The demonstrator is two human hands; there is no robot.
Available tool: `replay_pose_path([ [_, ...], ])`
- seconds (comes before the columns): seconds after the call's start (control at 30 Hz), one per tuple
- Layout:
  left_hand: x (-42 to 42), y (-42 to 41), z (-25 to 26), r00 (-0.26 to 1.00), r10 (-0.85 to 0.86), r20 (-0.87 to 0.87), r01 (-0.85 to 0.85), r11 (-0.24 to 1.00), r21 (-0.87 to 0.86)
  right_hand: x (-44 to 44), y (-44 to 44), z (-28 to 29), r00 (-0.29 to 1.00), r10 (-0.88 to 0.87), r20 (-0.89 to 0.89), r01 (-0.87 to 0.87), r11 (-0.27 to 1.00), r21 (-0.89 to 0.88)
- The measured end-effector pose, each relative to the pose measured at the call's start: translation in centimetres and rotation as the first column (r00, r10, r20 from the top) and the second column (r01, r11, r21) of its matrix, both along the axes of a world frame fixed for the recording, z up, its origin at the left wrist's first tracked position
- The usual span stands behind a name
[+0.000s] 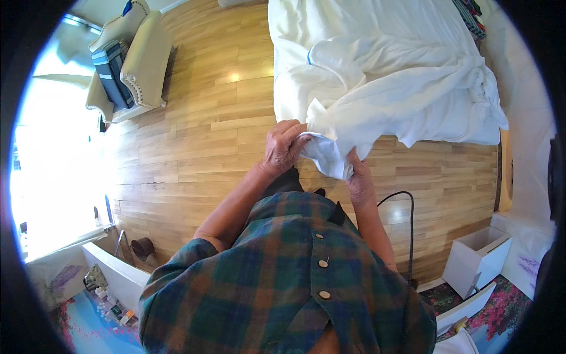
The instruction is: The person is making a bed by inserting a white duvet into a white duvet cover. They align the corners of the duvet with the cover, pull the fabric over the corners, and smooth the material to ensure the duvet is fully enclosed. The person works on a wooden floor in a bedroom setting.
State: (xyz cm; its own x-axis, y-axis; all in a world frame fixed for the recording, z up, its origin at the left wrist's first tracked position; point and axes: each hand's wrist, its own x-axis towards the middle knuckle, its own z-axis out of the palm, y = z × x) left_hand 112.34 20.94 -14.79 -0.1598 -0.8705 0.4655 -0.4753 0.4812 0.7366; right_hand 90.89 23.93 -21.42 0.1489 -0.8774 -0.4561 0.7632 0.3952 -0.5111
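White bedding cloth [389, 106] hangs over the near edge of a bed, rumpled and folded on itself. My left hand [285, 146] pinches a corner of it between thumb and fingers, just off the bed's near left corner. To the right, my right hand [360, 175] grips the lower part of the same cloth. Between both hands a flap [325, 155] of it hangs, its underside shaded bluish. A short blue mark shows on the bedding further up. The fingertips of my right hand are partly hidden by the fabric.
A cream armchair [146, 66] with a dark striped cushion [112, 73] stands at the upper left. Wooden floor [212, 146] lies around the bed. A black cable [412, 230] runs down beside my right arm. White open box-like furniture [475, 261] stands at the lower right.
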Motion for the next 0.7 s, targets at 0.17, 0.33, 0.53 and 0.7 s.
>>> replay_pose_path([
  [0.17,0.5,1.1,-0.5,1.0,0.027,-0.003,-0.026,0.997,0.067,0.5,-0.5,2.2,0.934,0.172,-0.314,-0.203,0.977,-0.068],
  [0.33,0.7,1.1,1.0,0.973,0.158,-0.166,-0.161,0.987,-0.005,1.4,-1.1,4.1,0.928,0.175,-0.33,-0.214,0.973,-0.086],
  [0.53,1.3,1.1,3.4,0.992,0.098,-0.076,-0.105,0.99,-0.093,2.0,-2.3,4.9,0.853,0.343,-0.393,-0.408,0.909,-0.092],
  [0.7,0.6,2.6,3.4,0.978,0.181,0.104,-0.161,0.972,-0.174,2.9,-2.5,4.5,0.759,0.379,-0.53,-0.509,0.852,-0.119],
])
